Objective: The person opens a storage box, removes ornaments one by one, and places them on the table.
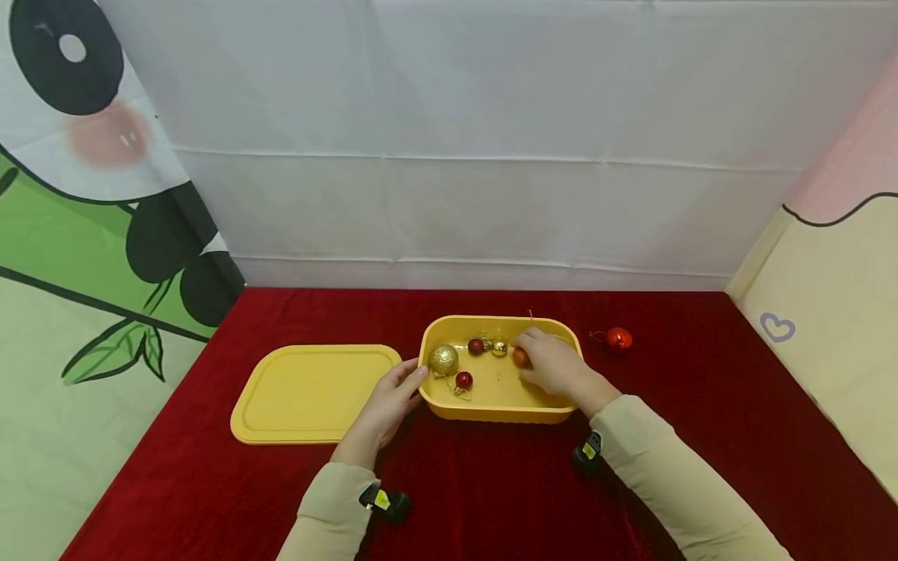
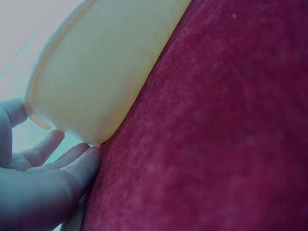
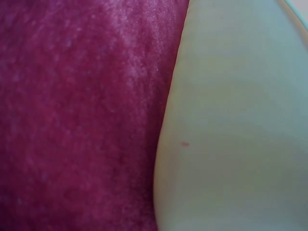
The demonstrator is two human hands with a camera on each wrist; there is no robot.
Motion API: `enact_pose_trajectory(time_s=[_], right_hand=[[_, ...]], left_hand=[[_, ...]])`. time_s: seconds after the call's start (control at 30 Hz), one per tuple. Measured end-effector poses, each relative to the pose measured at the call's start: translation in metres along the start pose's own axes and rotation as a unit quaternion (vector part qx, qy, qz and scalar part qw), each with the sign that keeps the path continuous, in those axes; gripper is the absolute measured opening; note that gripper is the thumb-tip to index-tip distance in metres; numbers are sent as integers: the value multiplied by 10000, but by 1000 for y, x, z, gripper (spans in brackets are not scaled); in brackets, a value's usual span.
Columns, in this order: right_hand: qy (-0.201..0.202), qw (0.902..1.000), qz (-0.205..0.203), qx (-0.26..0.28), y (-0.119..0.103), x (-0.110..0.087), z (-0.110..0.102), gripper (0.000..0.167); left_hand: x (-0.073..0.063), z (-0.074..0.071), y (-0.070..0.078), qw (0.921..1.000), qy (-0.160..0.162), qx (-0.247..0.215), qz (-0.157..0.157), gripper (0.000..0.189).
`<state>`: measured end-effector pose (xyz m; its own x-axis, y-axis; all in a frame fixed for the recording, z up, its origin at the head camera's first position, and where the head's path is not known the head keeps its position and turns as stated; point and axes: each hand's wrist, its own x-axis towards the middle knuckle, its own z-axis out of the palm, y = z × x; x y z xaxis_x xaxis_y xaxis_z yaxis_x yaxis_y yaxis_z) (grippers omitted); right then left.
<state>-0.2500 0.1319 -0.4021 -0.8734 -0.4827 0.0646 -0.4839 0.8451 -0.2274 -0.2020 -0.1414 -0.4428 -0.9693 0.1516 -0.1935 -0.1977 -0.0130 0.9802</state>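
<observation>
Yellow box (image 1: pixel 501 415) is sitting on the red-covered counter (image 1: pixel 463 483), and your left grip (image 1: pixel 384 401) is holding it by its left end. Your right grip (image 1: pixel 552 365) is pinching an orange ball (image 1: pixel 521 358) inside the right half, so yeah, you're grasping that one. Left of it, a big glittery gold ball (image 1: pixel 443 360), a dark red ball (image 1: pixel 475 347), a small gold ball (image 1: pixel 499 348) and a shiny red ball (image 1: pixel 464 380) are lying loose. Flat lid (image 1: pixel 316 393) is resting beside your left grip, and a bright red ornament (image 1: pixel 618 340) is lying outside, past the box's right end.
</observation>
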Motion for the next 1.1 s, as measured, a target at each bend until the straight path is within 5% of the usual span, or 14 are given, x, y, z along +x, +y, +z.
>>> enact_pose_trajectory(time_s=[0.37, 0.87, 1.1], right_hand=[[153, 9999, -35, -70, 1, -3, 0, 36], [501, 9955, -95, 803, 3, -19, -9, 35], [979, 9895, -148, 1056, 7, -27, -13, 36]], left_hand=[[0, 0, -1, 10000, 1, -17, 5, 52], [2, 0, -2, 10000, 10, 18, -24, 50], [2, 0, -2, 10000, 54, 55, -8, 49]])
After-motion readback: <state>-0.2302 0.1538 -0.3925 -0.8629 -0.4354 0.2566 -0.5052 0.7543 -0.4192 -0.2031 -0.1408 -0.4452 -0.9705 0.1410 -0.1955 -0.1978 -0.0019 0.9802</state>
